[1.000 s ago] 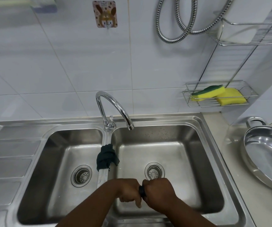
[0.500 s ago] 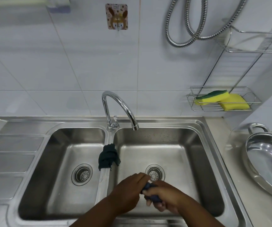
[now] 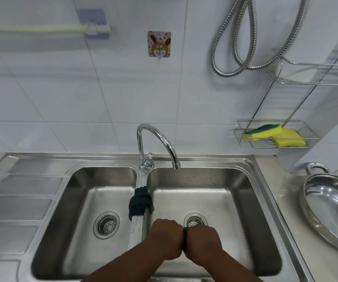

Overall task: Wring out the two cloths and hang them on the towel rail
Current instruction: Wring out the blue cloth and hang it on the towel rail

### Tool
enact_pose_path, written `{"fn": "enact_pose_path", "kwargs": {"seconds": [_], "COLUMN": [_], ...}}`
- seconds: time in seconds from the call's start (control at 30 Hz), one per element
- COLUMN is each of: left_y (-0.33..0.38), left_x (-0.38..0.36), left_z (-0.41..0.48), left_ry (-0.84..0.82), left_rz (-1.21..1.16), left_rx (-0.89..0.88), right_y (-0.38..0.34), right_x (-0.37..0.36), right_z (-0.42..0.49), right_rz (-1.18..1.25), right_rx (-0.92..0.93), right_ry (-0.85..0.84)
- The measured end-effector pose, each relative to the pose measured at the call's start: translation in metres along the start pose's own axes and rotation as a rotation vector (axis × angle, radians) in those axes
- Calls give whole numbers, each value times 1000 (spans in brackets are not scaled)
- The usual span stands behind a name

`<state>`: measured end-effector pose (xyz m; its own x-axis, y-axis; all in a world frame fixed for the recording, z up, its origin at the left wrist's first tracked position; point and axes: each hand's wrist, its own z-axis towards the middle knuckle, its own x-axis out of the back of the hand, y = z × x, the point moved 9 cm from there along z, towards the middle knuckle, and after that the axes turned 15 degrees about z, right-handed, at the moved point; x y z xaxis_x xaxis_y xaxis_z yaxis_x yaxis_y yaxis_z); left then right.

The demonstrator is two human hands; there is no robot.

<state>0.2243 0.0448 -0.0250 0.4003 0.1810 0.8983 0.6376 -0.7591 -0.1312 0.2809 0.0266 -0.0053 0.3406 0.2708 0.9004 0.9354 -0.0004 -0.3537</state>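
Observation:
Over the right basin of the steel sink (image 3: 264, 192), my left hand (image 3: 167, 239) and my right hand (image 3: 202, 242) are clenched into fists, knuckles pressed side by side. The dark blue cloth they grip is hidden inside the fists. A second, dark green cloth (image 3: 140, 202) lies crumpled over the divider between the two basins, just beyond my left hand and apart from it. The pale towel rail (image 3: 42, 28) runs along the wall tiles at the upper left, with nothing hanging on it.
A curved tap (image 3: 158, 137) arches over the right basin. A wire rack with two yellow sponges (image 3: 273, 135) hangs on the wall at right. A steel pan (image 3: 334, 210) sits on the right counter. A shower hose (image 3: 235, 58) loops above.
My hands have twisted from a staggered grip, where the blue cloth showed between them, into two fists side by side that hide it. The view has tilted up, showing more of the rail.

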Motion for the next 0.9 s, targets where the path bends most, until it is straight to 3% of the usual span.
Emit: {"fn": "enact_pose_path", "kwargs": {"seconds": [0.1,0.27,0.43,0.57,0.7,0.77,0.83,0.9], "left_y": [-3,22,46,48,39,39,30,20], "left_x": [-16,-23,-18,-13,-7,-7,-6,-4], "left_z": [6,-11,-19,-14,-12,-14,-18,-21], "left_ry": [-230,-523,-651,-579,-370,-307,-193,-47], "left_rz": [-384,-1234,-1622,-1640,-1466,-1418,-1297,-1253], "left_rx": [97,195,139,157,276,290,327,357], "right_y": [-1,3,-1,4,28,41,53,57], "right_x": [7,27,48,50,42,40,29,35], "right_z": [8,8,3,2,2,-2,-9,-17], "right_rz": [-155,-245,-248,-243,-102,151,526,853], "right_rx": [177,407,565,576,394,316,171,61], "right_ry": [17,98,232,227,79,-28,-253,-268]}}
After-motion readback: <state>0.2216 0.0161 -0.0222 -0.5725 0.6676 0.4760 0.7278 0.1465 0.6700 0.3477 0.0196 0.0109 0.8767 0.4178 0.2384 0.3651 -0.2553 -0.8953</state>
